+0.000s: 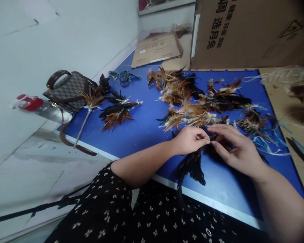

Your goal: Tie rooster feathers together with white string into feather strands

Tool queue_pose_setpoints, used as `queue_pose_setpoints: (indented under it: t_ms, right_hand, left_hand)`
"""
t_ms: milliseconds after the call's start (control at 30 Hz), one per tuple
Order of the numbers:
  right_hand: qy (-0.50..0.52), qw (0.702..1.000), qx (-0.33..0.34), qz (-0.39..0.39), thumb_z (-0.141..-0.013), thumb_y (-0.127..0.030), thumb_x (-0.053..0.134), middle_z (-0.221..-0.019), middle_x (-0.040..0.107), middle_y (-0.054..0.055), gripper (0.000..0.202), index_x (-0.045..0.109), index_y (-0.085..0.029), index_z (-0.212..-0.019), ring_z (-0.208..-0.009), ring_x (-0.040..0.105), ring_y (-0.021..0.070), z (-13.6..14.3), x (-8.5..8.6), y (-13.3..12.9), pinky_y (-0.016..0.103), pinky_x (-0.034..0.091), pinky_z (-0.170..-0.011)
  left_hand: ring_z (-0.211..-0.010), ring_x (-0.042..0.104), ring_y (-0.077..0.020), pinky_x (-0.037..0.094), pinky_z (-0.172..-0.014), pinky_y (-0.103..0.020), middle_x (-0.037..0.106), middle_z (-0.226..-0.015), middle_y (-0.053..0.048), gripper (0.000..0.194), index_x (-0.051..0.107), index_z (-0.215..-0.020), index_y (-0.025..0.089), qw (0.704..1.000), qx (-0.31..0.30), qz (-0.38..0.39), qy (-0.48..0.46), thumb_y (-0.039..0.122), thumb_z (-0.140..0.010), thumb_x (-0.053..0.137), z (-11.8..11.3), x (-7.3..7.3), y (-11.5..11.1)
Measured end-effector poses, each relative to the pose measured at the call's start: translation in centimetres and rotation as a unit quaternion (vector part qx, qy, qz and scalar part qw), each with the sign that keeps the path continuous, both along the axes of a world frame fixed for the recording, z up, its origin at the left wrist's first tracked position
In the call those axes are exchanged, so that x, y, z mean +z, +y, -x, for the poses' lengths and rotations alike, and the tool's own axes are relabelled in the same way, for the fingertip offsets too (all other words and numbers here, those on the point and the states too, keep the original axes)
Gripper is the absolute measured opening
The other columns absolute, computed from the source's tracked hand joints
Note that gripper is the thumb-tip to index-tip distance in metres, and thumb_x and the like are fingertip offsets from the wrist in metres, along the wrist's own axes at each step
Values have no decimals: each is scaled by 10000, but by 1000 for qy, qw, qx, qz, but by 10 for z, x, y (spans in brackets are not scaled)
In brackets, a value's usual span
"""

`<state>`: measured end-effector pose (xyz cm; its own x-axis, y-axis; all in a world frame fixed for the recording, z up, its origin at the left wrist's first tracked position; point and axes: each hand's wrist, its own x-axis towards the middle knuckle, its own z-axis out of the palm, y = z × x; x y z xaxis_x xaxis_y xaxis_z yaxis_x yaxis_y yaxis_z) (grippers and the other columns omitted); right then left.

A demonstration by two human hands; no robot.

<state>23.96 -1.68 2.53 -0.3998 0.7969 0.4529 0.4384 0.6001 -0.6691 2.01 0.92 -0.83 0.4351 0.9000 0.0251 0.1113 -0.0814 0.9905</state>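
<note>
Over the blue table surface (144,135), my left hand (191,140) is closed in a pinch, thumb against fingers. Black feathers (192,168) hang just beneath it, past the table's near edge. My right hand (234,146) meets it at the fingertips, also pinching, with dark feather material between and behind the fingers. What exactly each fingertip grips is too small to tell. Just beyond my hands lie tan and brown feather bunches (190,114), and another dark feather bunch (225,99) is at their right.
A patterned handbag (71,91), a red-capped bottle (45,108) and more feather bunches (119,111) are at the left. Cardboard (157,49) and a large carton (243,40) stand behind. Scissors (301,152) and white strings (281,76) lie at the right.
</note>
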Motion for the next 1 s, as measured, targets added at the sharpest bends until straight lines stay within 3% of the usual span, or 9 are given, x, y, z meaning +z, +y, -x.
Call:
queue_pose_setpoints:
  t_ms: [67, 200, 367, 467, 600, 733, 833, 900, 1000]
  right_hand:
    - [-27, 999, 19, -12, -1064, -306, 679, -1288, 803, 133, 264, 793, -269, -1300, -1127, 796, 294, -2, -4, 3, 477, 669, -981]
    - [-47, 998, 30, -40, -1077, -261, 660, -1131, 801, 106, 162, 793, -259, -1170, -992, 792, 257, -5, -11, 9, 417, 657, -884]
    - [-118, 989, -28, -80, -1077, -233, 606, -1049, 748, 97, 135, 740, -243, -1083, -910, 740, 253, -6, -11, 5, 385, 592, -782]
    - [-156, 982, -65, -87, -1070, -247, 591, -1007, 732, 90, 122, 711, -246, -1052, -850, 713, 259, -3, -8, 0, 375, 536, -698]
    - [-131, 990, -21, -45, -1073, -258, 568, -988, 732, 84, 124, 683, -252, -1026, -834, 718, 247, 1, -5, -4, 375, 549, -706]
    - [-81, 997, 9, -11, -1069, -285, 618, -1003, 741, 86, 92, 701, -265, -1034, -867, 728, 248, 2, 0, -5, 398, 591, -765]
    - [-25, 999, -21, -9, -1062, -313, 661, -1156, 773, 118, 135, 742, -274, -1163, -1013, 760, 284, 1, 3, -5, 444, 630, -870]
    - [-6, 999, -38, 3, -1073, -339, 666, -1246, 784, 130, 223, 745, -276, -1271, -1041, 774, 287, 1, 4, -4, 451, 646, -883]
    - [4, 999, -20, 36, -1097, -361, 657, -1200, 811, 108, 204, 762, -275, -1249, -1020, 789, 267, 1, 1, -2, 437, 655, -909]
  left_hand:
    - [-744, 705, -105, 583, -782, -270, 798, -853, -52, 106, 808, -928, 128, 999, -6, 28, -23, 220, -899, 852, 0, 2, 1]
    - [-684, 663, -86, 540, -715, -244, 757, -776, -19, 164, 771, -885, 121, 997, -5, 60, -45, 191, -835, 910, -1, 1, 0]
    - [-591, 620, -79, 449, -562, -213, 730, -713, -16, 151, 739, -870, 119, 994, 20, 105, -29, 194, -876, 871, -2, 0, -1]
    - [-591, 646, -82, 478, -553, -218, 760, -752, -46, 142, 718, -847, 112, 987, 48, 137, -65, 160, -881, 847, -2, 6, 1]
    - [-644, 691, -95, 522, -584, -229, 801, -826, -84, 171, 721, -811, 103, 981, 64, 152, -106, 133, -804, 889, 1, 10, 3]
    - [-758, 722, -96, 586, -748, -259, 830, -929, -94, 208, 739, -791, 111, 987, 67, 99, -104, 188, -775, 932, 5, 5, 6]
    - [-862, 759, -124, 607, -875, -304, 829, -946, -95, 198, 743, -787, 121, 993, 40, 39, -103, 223, -809, 911, 8, 3, 7]
    - [-877, 765, -138, 611, -878, -317, 826, -947, -100, 192, 740, -786, 129, 994, 10, -5, -105, 241, -834, 889, 8, 2, 6]
    - [-860, 767, -148, 619, -863, -328, 817, -917, -94, 181, 734, -783, 146, 991, -20, -89, -99, 246, -858, 866, 6, 4, 3]
